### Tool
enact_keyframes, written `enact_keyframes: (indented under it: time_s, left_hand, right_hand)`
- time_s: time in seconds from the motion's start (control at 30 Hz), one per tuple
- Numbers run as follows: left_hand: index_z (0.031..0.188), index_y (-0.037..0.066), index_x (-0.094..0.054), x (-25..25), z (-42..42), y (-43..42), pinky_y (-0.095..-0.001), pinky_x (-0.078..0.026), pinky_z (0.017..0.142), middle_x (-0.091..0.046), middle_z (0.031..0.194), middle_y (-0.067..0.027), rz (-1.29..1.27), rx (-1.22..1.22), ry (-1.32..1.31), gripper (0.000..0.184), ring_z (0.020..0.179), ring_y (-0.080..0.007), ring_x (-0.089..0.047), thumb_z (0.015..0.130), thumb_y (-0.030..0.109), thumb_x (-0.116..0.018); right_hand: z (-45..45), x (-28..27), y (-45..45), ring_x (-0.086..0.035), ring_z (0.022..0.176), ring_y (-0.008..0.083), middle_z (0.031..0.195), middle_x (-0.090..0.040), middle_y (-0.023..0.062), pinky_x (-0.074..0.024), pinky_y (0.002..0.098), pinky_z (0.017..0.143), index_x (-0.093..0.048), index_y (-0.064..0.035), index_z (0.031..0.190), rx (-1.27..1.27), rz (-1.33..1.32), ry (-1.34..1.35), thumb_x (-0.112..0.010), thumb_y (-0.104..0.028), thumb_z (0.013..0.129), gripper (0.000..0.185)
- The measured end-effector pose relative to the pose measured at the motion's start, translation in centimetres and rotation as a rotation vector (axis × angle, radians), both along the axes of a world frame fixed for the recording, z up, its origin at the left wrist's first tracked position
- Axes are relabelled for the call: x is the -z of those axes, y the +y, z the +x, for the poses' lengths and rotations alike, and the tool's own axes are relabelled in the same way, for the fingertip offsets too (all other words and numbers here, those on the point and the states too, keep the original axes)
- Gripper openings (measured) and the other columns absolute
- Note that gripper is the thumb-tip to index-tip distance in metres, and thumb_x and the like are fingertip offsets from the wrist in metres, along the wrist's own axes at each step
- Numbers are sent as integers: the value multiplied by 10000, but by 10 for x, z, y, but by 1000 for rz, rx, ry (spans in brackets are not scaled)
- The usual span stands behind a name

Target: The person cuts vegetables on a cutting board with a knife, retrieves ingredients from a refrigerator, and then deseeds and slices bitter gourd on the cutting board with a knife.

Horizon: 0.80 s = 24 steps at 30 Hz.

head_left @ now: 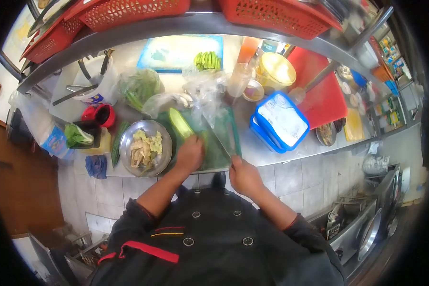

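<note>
A peeled, pale green cucumber lies lengthwise on the green cutting board. My left hand has its fingers closed around the near end of it. In my right hand is the handle of a knife, its blade slanting away over the board to the right of the cucumber. A round metal bowl with pale strips and yellow-green leafy pieces stands left of the board. Beside that bowl lies a dark green, unpeeled long vegetable. Crumpled clear plastic bags rest at the board's far edge.
At the back lies a white-and-blue board with green pieces on it. Blue-lidded tubs, a yellow tub and a red board are to the right. Red baskets sit on the shelf above.
</note>
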<state>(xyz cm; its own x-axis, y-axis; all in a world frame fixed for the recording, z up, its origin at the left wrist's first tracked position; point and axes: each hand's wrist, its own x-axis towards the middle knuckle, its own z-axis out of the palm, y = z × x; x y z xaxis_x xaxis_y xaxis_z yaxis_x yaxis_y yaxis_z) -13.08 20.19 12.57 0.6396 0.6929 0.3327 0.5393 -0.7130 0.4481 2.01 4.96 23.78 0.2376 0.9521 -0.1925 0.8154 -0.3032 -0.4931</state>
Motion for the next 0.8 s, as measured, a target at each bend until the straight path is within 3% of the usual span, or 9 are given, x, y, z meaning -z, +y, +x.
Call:
enact_keyframes:
  time_s: [0.1, 0.3, 0.37, 0.47, 0.6, 0.67, 0.73, 0.8]
  left_hand:
    - [1119, 31, -566, -12, -4, -5, -449, -488, 761, -557, 970, -175, -161, -35, 122, 358, 891, -359, -584, 791, 159, -630]
    - [1140, 52, -557, -19, -29, -19, -460, -480, 785, -550, 1012, -185, -309, -214, 206, 351, 926, -371, -574, 821, 190, -604]
    - [1137, 51, -557, -20, -29, -20, -461, -480, 783, -548, 1010, -186, -303, -238, 234, 349, 923, -371, -575, 822, 192, -603]
    - [1132, 52, -557, -19, -29, -16, -467, -480, 780, -546, 1006, -187, -248, -272, 204, 344, 918, -375, -574, 821, 191, -602]
    - [1130, 51, -554, -19, -34, -10, -474, -479, 775, -544, 1002, -189, -207, -314, 202, 341, 914, -379, -573, 817, 177, -599]
    - [1130, 50, -552, -19, -36, -11, -477, -477, 778, -544, 1003, -190, -221, -328, 206, 343, 918, -378, -572, 815, 178, -599]
    - [1130, 49, -550, -15, -37, -14, -479, -474, 781, -544, 1005, -192, -241, -341, 210, 345, 921, -376, -571, 813, 178, -600]
    - [1106, 48, -534, -11, -38, -14, -469, -485, 742, -526, 968, -183, -98, -280, 177, 336, 885, -371, -572, 817, 200, -612]
  right_hand:
    - [1, -10, 5, -605, 838, 436, 934, -615, 256, -475, 518, 750, -486, 4, 1104, -21, -5, -6, -501, -163, 865, 291]
    - [-5, -11, -4, -605, 831, 441, 942, -616, 248, -480, 507, 744, -485, -14, 1148, -38, 102, 45, -526, -158, 858, 327]
    - [-6, -8, 1, -605, 822, 436, 896, -623, 245, -479, 504, 729, -495, -20, 1150, -5, 216, 94, -539, -160, 853, 331]
    - [5, 4, 25, -603, 816, 437, 842, -625, 247, -475, 506, 727, -510, -14, 1116, -22, 144, 261, -537, -159, 850, 304]
    - [25, 26, 31, -601, 818, 437, 809, -624, 253, -470, 509, 738, -520, -11, 1090, -18, 100, 191, -532, -146, 845, 280]
    - [43, 33, 20, -598, 814, 450, 822, -622, 263, -465, 519, 743, -519, -9, 1085, 144, 80, 128, -527, -143, 843, 277]
    - [51, 27, 4, -598, 811, 454, 820, -621, 268, -465, 524, 740, -517, -6, 1085, 187, 59, 81, -523, -146, 846, 278]
    - [47, 10, -8, -598, 808, 459, 818, -620, 272, -464, 529, 737, -515, -2, 1086, 236, 45, 39, -518, -149, 849, 278]
